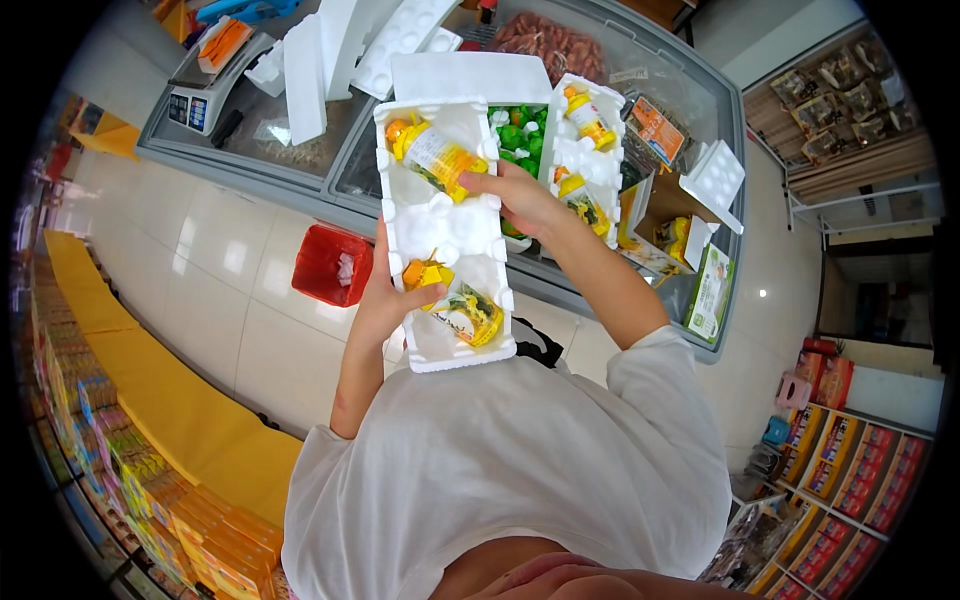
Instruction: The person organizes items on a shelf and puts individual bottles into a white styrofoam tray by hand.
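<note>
I hold a white foam packing tray (429, 229) in front of my chest, with two yellow-labelled bottles lying slanted in its hollows. My left hand (381, 306) grips the tray's left edge, its thumb reaching over the neck of the lower bottle (474, 313). On the opposite edge is my right hand (525, 196), its thumb pressed against the base of the upper bottle (435, 156). The fingers behind the tray are partly hidden. A second foam tray (585, 159) with two similar bottles lies just beyond my right hand, beside a foam box (469, 75) of green-wrapped items.
A grey chest freezer (337, 199) carries foam pieces (304, 79), a weighing scale (196, 105) and an open carton (637, 214) holding a yellow-labelled bottle. A red bin (322, 262) stands on the floor. Yellow-covered shelving (150, 360) runs at left; stocked shelves (840, 480) are at right.
</note>
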A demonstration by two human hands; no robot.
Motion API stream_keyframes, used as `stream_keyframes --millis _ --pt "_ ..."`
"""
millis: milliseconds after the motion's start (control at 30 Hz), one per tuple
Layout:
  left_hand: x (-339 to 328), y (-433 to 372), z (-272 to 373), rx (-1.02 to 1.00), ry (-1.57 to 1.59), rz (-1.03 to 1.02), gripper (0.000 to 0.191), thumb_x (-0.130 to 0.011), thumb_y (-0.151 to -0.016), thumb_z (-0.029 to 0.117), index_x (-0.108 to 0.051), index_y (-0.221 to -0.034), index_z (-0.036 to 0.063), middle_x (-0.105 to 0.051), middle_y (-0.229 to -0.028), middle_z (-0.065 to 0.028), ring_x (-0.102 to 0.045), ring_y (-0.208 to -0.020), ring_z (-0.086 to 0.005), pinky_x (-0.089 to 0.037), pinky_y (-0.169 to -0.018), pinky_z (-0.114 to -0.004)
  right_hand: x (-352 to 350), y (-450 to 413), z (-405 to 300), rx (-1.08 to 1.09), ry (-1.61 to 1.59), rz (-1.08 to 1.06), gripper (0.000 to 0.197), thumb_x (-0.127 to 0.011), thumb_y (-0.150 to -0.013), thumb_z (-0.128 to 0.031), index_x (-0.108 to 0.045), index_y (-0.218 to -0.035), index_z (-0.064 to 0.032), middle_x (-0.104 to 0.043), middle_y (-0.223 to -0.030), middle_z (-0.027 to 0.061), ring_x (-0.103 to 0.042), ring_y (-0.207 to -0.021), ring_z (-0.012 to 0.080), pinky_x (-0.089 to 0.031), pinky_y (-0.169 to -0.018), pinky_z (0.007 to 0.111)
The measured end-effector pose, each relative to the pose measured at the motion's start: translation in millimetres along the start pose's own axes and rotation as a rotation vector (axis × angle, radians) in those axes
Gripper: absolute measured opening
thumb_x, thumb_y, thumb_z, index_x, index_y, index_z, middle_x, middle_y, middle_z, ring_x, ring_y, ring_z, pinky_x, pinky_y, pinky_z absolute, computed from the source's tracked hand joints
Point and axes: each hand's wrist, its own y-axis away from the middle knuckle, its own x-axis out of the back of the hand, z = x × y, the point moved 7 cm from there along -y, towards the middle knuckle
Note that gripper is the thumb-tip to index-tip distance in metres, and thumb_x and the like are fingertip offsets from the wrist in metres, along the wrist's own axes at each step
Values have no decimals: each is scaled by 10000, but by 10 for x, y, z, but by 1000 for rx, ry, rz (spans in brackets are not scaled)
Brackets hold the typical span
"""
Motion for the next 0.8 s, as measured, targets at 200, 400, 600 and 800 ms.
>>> stream_keyframes --millis 200,400,600,800 --pt "-28 -23 4 4 19 -49 1068 -748 -594 30 -27 -1381 30 -326 -1322 -120 -332 -1210 -201 -288 -977 -294 46 17 70 -20 -51 37 617 -725 -684 -178 -413 -1170 40 -546 -1072 114 -568 -918 174 -459 -794 288" --pt "-4 -38 -94 43 12 -37 1066 -742 -595 14 -22 -1382 33 -337 -1314 -116 -339 -1205 -198 -297 -972 -294 116 23 127 -27 -90 102 616 -729 -672 -158 -413 -1162 41 -554 -1036 122 -581 -887 176 -476 -756 282" --pt "-19 -73 -126 48 35 -63 1057 -737 -597 2 -31 -1383 40 -350 -1300 -110 -351 -1193 -191 -308 -966 -290 144 49 134 -19 -91 126 579 -722 -674 -138 -434 -1144 37 -563 -1022 122 -592 -861 178 -485 -740 287" --pt "-37 -90 -125 82 15 -60 1045 -728 -599 -12 -41 -1384 49 -361 -1288 -106 -375 -1170 -187 -337 -946 -287 159 124 73 30 -145 135 541 -712 -682 -119 -456 -1135 30 -566 -1022 118 -595 -857 180 -488 -737 291"
